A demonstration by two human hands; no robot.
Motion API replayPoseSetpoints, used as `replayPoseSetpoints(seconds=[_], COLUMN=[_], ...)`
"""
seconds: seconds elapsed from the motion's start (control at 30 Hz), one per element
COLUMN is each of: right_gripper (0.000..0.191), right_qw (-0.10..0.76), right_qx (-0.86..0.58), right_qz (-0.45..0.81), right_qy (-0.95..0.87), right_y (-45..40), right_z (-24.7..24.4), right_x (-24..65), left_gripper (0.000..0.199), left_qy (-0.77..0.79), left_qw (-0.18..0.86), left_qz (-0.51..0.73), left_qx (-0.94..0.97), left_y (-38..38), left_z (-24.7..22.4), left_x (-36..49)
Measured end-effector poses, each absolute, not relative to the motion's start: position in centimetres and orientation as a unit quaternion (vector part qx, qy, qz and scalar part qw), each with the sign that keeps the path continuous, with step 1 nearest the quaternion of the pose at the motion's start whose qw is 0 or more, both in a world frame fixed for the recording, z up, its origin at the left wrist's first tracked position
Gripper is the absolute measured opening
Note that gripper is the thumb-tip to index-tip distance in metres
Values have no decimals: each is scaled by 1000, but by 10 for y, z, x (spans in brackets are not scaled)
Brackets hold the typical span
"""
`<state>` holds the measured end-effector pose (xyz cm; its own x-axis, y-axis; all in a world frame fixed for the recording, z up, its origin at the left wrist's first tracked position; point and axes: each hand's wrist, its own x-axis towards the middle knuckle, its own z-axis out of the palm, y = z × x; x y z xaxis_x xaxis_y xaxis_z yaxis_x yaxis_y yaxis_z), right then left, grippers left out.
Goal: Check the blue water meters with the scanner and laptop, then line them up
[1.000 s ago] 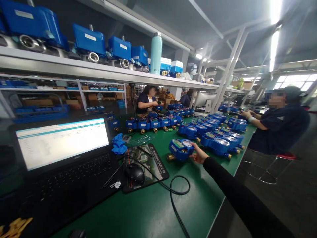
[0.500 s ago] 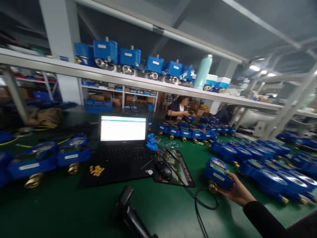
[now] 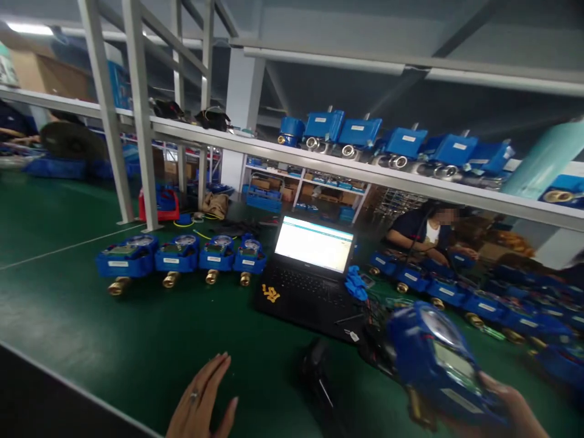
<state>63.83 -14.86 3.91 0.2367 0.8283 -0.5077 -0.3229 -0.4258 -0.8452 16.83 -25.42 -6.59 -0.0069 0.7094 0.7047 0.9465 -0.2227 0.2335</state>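
Observation:
A blue water meter (image 3: 438,365) with a round glass dial, an exposed circuit board and a brass pipe end is in my right hand (image 3: 515,398), lifted and blurred at the lower right. My right fingers wrap its right side. At the bottom, my left hand (image 3: 203,398) is over the green table, fingers stretched out and thumb apart, with a ring on one finger and nothing held. Between the hands lies a black handheld scanner (image 3: 319,377). Beyond it stands an open laptop (image 3: 305,286) with a lit screen and small yellow pieces (image 3: 271,293) on its palm rest.
Several blue meters (image 3: 177,258) stand in a row left of the laptop. More meters (image 3: 483,307) line the right side. A shelf (image 3: 274,153) crosses above, carrying blue units and a pale green bottle (image 3: 545,161). A co-worker (image 3: 420,231) sits behind the table. Metal posts (image 3: 141,121) rise at left.
The view has swung left. My right hand has lifted the water meter off the table and brought it nearer. My left hand has come into view at the bottom.

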Motion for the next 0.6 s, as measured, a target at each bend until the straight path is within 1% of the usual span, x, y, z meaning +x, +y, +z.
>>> replayPoseSetpoints(seconds=[0.07,0.1,0.2,0.27,0.33,0.43,0.53,0.6], right_gripper=[94,91,74,70,70,64,59,62], right_qw=[481,460,334,272,237,218,217,209], right_qx=[-570,-549,-440,-392,-376,-385,-388,-383], right_qz=[632,662,772,806,815,802,788,782], right_qy=[-208,-221,-313,-351,-373,-401,-425,-444], right_y=[-156,-160,-165,-164,-162,-160,-163,-166], right_z=[54,58,52,39,25,11,9,13], right_x=[556,518,424,380,348,318,307,311], left_gripper=[54,52,50,53,56,60,67,68], left_qy=[-623,-630,-609,-577,-565,-552,-535,-538], left_qw=[106,77,22,27,33,10,-13,-17], left_qz=[-398,-423,-525,-575,-595,-598,-579,-556], left_qx=[-665,-647,-594,-579,-570,-581,-615,-633], left_y=[-259,-260,-260,-256,-252,-250,-250,-252], left_z=[-64,-63,-62,-62,-62,-64,-65,-65], left_x=[169,169,168,165,162,158,156,155])
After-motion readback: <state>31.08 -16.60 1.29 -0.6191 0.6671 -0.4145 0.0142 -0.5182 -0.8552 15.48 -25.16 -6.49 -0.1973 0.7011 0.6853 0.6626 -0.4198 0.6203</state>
